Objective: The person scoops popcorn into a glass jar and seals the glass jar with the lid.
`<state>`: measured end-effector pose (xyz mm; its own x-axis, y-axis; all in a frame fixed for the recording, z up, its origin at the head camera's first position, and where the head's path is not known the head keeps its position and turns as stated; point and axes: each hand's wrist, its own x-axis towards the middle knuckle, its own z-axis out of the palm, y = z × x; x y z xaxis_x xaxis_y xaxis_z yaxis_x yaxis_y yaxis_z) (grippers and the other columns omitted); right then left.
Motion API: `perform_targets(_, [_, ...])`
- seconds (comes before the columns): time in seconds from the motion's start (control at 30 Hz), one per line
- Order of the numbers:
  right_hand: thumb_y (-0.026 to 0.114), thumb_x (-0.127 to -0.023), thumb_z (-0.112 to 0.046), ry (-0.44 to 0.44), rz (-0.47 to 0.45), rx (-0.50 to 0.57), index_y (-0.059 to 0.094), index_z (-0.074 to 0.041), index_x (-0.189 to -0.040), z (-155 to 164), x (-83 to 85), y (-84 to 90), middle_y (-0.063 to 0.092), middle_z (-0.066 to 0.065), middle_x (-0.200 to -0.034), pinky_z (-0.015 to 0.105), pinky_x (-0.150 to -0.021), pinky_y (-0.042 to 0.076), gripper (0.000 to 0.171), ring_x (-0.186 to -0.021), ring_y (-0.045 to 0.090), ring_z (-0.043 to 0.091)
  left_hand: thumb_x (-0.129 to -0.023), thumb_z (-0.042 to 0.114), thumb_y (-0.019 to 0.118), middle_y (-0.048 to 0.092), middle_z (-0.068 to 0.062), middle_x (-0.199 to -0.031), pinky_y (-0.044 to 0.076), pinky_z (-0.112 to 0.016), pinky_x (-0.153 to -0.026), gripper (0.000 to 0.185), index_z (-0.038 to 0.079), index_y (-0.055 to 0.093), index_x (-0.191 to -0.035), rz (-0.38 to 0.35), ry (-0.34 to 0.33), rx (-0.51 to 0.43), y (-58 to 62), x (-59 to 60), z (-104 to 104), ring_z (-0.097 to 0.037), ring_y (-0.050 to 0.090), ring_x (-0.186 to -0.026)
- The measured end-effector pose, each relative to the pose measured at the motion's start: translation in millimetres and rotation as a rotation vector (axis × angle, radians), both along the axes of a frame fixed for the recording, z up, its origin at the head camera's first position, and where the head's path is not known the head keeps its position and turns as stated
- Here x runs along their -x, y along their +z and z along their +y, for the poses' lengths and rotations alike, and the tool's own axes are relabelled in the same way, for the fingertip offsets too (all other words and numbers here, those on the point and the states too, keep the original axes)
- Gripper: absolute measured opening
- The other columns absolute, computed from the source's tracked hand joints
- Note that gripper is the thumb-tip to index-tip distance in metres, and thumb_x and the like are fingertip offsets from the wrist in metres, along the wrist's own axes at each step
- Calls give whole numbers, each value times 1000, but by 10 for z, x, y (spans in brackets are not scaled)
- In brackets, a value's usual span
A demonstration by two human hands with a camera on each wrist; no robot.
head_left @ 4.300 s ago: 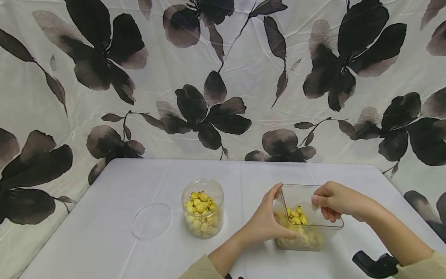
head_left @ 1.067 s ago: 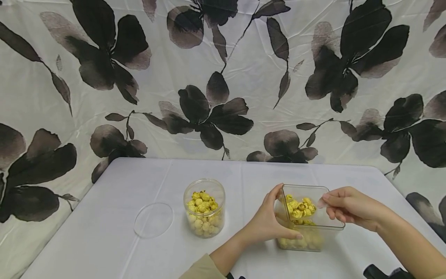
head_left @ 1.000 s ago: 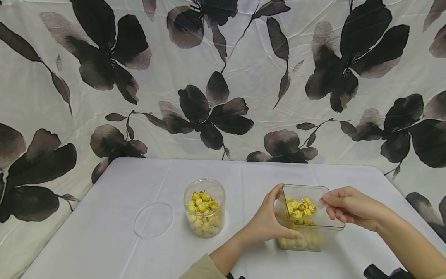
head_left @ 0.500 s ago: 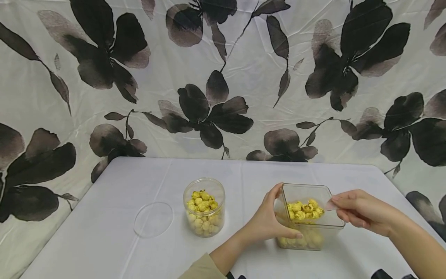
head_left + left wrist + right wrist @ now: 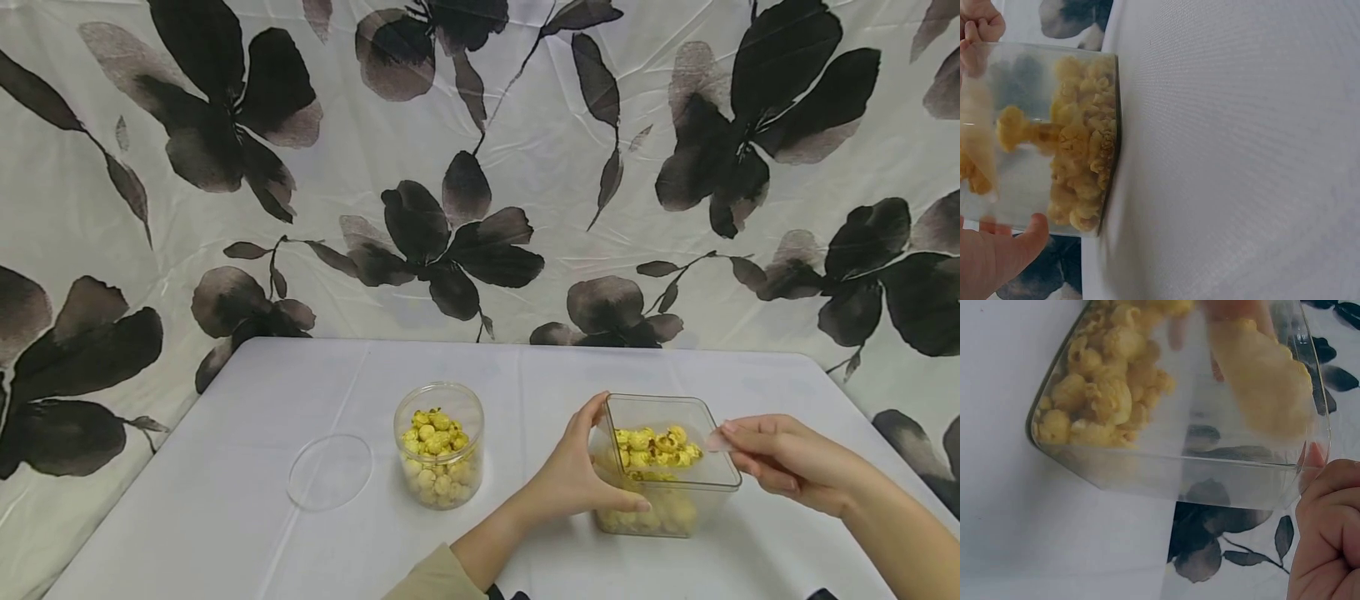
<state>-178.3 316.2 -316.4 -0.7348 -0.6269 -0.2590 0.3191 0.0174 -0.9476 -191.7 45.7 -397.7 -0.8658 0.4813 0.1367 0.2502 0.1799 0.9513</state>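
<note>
— Clear plastic is all you are handling here, isn't it?

— Yes. Your left hand point(image 5: 573, 483) wraps the near left side of the square plastic box point(image 5: 660, 504) that stands on the white tabletop point(image 5: 225, 517). Your thumb lies along its front wall and your fingers point(image 5: 588, 417) curl up against its left wall, so the box is gripped.

— And my right hand?

— Your right hand point(image 5: 780, 462) sits at the right rim of the box. Its fingers are drawn together, pinching the edge of a thin clear lid point(image 5: 701, 467) that lies over the right part of the opening.

— What is in the box?

— Yellow popcorn point(image 5: 652, 446) is heaped inside it. From your left wrist view, the popcorn point(image 5: 1082, 169) presses against the wall down to the base.

— What else is around?

— To the left of the box, near but apart, stands a round clear jar point(image 5: 438, 446), open on top and filled with the same popcorn. Further left, a round clear jar lid point(image 5: 328, 472) lies flat on the tabletop. Behind hangs a pale curtain point(image 5: 480, 167) printed with dark flowers.
</note>
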Motion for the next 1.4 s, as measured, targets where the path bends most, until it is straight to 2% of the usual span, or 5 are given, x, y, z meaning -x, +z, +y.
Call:
perform_targets(0.23, [34,-103,-15,-18,3,11,66,-10,-101,25,-6,-22,54,-8,-69,25,-43,8,32,-47,26,4,-59,26,89,23,8,-145,31,-42,-104,116,37,13,-146,1,-2,-2,1,-8,3,-9,25,-132])
perform_targets(0.47, [29,-103,-12,26,17,76,63,-8,-104,57,-11,-47,53,-9,-70,29,-43,4,34,-48,12,15,-60,26,89,23,8,-145,31,-42,-104,115,38,13,-146,-5,0,7,10,-3,0,-9,25,-132])
perform_targets(0.67, [31,-103,-14,6,-30,61,64,-10,-104,86,-18,-30,53,-8,-69,24,-44,9,33,-49,21,8,-60,26,89,23,9,-145,31,-42,-104,115,39,13,-145,-14,-1,-2,18,-5,-9,-8,25,-132])
perform_targets(0.97, [30,-104,-15,3,-47,95,65,-11,-105,81,-40,-55,54,-9,-70,25,-44,9,35,-50,17,11,-60,26,89,23,9,-145,32,-42,-103,115,40,13,-145,-13,2,-5,14,-5,-17,-8,26,-131])
perform_targets(1.4, [26,-104,-13,-17,32,158,66,-8,-106,54,-28,-107,54,-9,-71,29,-44,3,40,-50,8,17,-59,27,89,26,9,-141,32,-43,-103,116,39,13,-145,-9,5,7,1,1,-2,-7,28,-128])
